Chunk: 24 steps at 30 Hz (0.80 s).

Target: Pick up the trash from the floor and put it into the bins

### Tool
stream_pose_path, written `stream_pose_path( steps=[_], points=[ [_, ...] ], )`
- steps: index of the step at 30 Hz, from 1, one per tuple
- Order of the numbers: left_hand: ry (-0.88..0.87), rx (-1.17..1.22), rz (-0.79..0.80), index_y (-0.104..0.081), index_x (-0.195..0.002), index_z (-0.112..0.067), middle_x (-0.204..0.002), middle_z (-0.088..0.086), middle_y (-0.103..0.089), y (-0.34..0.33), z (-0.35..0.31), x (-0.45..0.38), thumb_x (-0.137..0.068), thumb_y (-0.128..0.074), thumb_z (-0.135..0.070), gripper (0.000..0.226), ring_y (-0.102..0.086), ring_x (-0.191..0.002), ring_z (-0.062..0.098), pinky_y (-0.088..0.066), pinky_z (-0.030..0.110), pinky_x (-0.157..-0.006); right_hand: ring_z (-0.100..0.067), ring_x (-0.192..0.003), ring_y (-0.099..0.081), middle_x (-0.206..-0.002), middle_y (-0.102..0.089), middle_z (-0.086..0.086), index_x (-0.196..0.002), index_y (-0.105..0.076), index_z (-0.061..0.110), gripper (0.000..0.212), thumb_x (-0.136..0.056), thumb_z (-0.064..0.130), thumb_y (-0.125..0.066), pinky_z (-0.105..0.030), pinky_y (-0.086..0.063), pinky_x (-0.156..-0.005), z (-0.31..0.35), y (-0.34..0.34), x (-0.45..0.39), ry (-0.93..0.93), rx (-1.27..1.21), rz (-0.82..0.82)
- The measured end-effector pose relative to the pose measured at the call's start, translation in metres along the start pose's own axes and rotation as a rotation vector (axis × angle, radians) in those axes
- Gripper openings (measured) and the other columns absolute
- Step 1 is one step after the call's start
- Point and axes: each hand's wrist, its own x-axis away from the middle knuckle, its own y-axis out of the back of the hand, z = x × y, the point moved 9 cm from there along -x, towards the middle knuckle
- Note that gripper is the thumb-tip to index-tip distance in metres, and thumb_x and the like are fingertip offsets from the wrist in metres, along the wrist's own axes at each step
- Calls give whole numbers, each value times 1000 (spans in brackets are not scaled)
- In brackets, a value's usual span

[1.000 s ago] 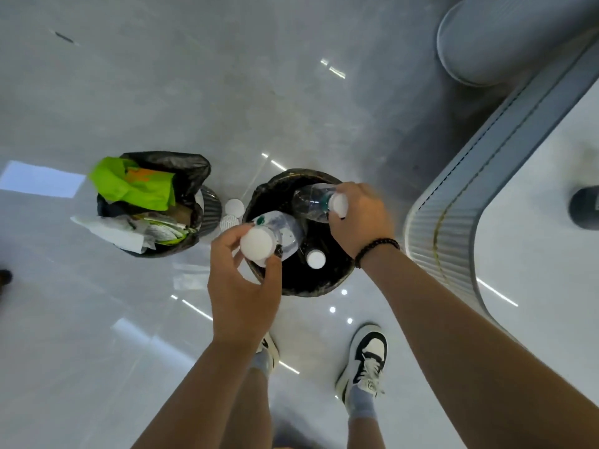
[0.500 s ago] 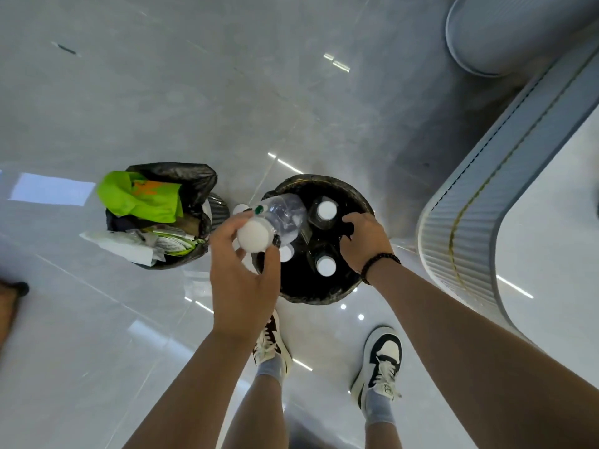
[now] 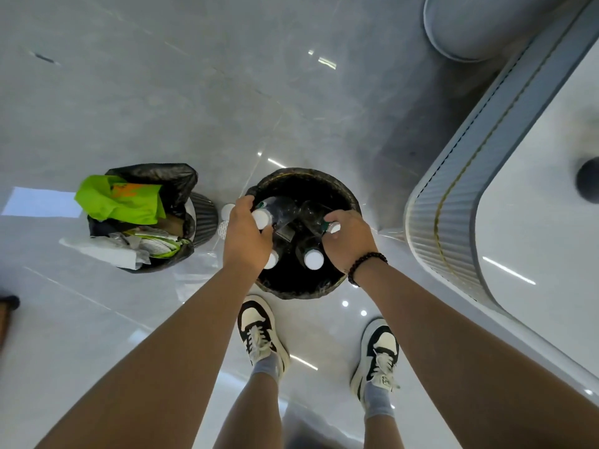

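Observation:
A round bin with a black liner (image 3: 304,176) stands on the floor in front of my feet, with several clear white-capped bottles upright inside. My left hand (image 3: 244,236) is over its left rim and grips one clear bottle (image 3: 282,210) by the capped end, the body lying down into the bin. My right hand (image 3: 351,243) is over the right rim, its fingers curled round the neck of another bottle (image 3: 311,212). A second black-lined bin (image 3: 204,218) on the left is heaped with a green bag (image 3: 120,202) and wrappers.
Two small white round items (image 3: 226,218) lie on the floor between the bins, and a clear plastic film (image 3: 194,280) lies in front of them. A curved ribbed wall (image 3: 437,228) runs along the right. My shoes (image 3: 259,332) stand just behind the bin.
My left hand has lowered its bottle from above the rim into the bin. My right hand has left the rim and closed on the top of a bottle inside.

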Motion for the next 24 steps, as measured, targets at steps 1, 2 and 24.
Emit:
stream_pose_path(
  steps=[1, 2, 24],
  points=[
    [-18, -3, -17, -39, -138, -13, -135, 6, -48, 3, -5, 4, -89, -61, -6, 55, -46, -124, 19, -33, 25, -104, -18, -113, -52, -135, -44, -2, -125, -55, 15, 36, -90, 9, -50, -23, -42, -95, 2, 4, 2, 10, -14, -13],
    [-42, -5, -35, -40, -137, -14, -134, 5, -48, 6, -10, 9, -89, -60, -7, 53, -46, -123, 16, -33, 23, -102, -18, -115, -51, -135, -44, -2, -125, -55, 15, 36, -90, 9, -50, -23, -41, -96, 5, 8, 4, 21, -27, -25],
    [-572, 178, 99, -51, -124, -20, -119, -7, -51, -11, -288, 197, -91, -60, -17, 33, -56, -103, 4, -48, 19, -88, -7, -90, -57, -120, -53, 3, -116, -60, 15, 30, -87, 6, -59, -5, -44, -74, 12, 290, 181, 343, -300, -548]
  ],
)
